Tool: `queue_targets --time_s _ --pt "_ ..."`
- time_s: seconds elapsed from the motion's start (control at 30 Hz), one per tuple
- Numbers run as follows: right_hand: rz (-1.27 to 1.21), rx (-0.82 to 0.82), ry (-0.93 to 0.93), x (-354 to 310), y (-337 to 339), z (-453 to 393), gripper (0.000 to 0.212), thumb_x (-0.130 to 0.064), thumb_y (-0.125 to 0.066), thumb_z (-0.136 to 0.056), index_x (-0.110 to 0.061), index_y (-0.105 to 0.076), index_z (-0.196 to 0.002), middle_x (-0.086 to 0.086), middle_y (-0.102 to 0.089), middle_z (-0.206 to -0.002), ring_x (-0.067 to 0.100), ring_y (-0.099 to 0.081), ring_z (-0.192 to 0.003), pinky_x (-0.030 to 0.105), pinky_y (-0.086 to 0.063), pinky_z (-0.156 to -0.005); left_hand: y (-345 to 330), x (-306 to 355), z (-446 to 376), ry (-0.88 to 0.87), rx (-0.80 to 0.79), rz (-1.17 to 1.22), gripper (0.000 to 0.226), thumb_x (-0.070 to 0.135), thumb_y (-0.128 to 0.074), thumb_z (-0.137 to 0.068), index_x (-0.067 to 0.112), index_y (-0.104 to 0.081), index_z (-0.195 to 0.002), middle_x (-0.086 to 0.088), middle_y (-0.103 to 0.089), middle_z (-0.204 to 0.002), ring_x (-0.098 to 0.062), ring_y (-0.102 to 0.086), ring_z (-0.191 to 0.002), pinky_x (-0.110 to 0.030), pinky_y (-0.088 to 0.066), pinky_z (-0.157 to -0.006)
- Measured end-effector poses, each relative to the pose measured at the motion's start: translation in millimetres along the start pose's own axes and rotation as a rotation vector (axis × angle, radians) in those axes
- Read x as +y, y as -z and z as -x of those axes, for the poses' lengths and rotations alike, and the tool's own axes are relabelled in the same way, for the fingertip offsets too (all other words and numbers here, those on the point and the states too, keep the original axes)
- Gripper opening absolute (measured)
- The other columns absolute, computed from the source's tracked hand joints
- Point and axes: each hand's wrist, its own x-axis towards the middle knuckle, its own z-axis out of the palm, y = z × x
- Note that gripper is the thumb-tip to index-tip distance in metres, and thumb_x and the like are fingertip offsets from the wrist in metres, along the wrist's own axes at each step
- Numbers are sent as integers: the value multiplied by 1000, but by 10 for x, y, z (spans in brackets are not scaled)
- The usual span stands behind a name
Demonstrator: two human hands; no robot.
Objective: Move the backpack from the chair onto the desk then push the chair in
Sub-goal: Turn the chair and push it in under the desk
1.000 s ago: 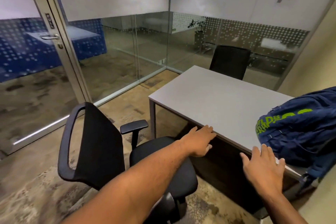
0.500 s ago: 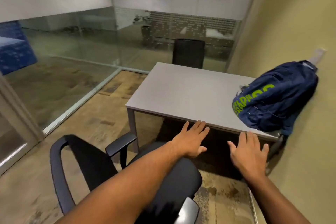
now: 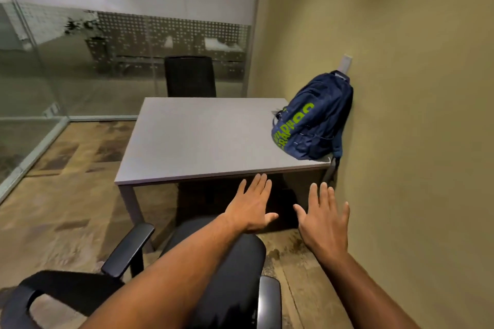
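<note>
Hands were both empty at the time of inspection. The left hand (image 3: 252, 207) was spread flat, palm down, fingers extended and slightly fanned, with its fingertips reaching just short of the near edge of the desk (image 3: 203, 141). The right hand (image 3: 324, 218) was likewise wide open, palm down, fingers splayed, held beside the left hand and apart from it, with the yellow wall (image 3: 414, 115) close on its far side. Neither hand was touching the desk or anything else that could be seen.

The backpack (image 3: 312, 121), navy with green lettering, stood on the desk ahead of and slightly right of the right hand, at the corner nearest the wall. It leaned back with its top against the wall, and one strap hung down over the desk edge. It was well apart from both hands.

The chair (image 3: 230, 275), black with armrests, sat beneath the left forearm, its seat below and behind the left hand and short of the desk edge. One armrest lay to the left of the left forearm, another just beneath the space between the two forearms. A second black chair (image 3: 190, 76) stood beyond the far side of the desk, ahead of the left hand, before a glass partition (image 3: 80, 61).
</note>
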Motion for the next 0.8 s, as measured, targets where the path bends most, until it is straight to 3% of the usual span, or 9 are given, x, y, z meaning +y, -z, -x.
queue_targets --time_s 0.33,0.43,0.8 --pt "-11 -41 -98 -542 129 924 73 -56 -26 -102 -15 -15 -162 12 -21 -169 30 -19 -156 62 -19 -120 -101 -275 812 -161 37 -21 92 64 -39 -97 12 0 -161 -9 9 -169 -21 15 -155 -52 6 -123" --pt "-31 -87 -89 -923 187 1253 72 -57 -19 -103 -18 -6 -162 10 -11 -171 28 -10 -158 61 -15 -122 -128 -557 1210 -135 22 -18 92 66 -38 -97 13 1 -161 -9 10 -169 -22 16 -154 -54 6 -123" --pt "-93 -160 18 -2203 397 2371 76 -60 -4 -98 -20 -6 -163 6 -3 -172 26 -1 -158 59 -5 -124 -12 -1597 2643 -44 17 4 92 73 -25 -95 18 6 -161 -6 20 -167 -21 26 -151 -58 8 -123"
